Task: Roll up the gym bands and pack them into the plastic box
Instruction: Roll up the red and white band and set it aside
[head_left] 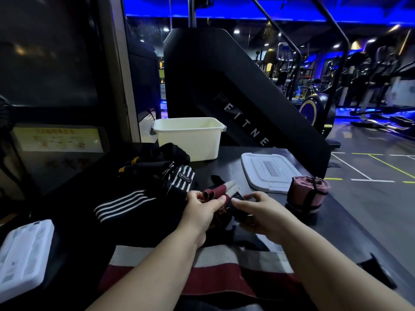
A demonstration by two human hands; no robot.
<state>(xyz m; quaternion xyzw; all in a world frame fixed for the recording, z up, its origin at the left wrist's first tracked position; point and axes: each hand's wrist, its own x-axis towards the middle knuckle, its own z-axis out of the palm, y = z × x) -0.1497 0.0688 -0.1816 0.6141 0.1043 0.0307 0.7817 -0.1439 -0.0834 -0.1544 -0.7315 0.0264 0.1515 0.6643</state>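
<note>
A maroon, white and black striped gym band (202, 272) trails from under my forearms up to my hands on the dark table. My left hand (203, 208) pinches its folded maroon end, and my right hand (260, 213) grips the black part beside it. A pile of black bands with white stripes (143, 187) lies just left of my hands. One pink band, rolled and tied with a black strap (308, 194), stands to the right. The open white plastic box (189, 136) sits at the table's far edge, its inside hidden from here.
The box's white lid (267, 171) lies flat right of the box. Another white lid or tray (22, 254) rests at the near left corner. A large black fitness machine (235, 90) rises behind the table. The table's right edge drops to the gym floor.
</note>
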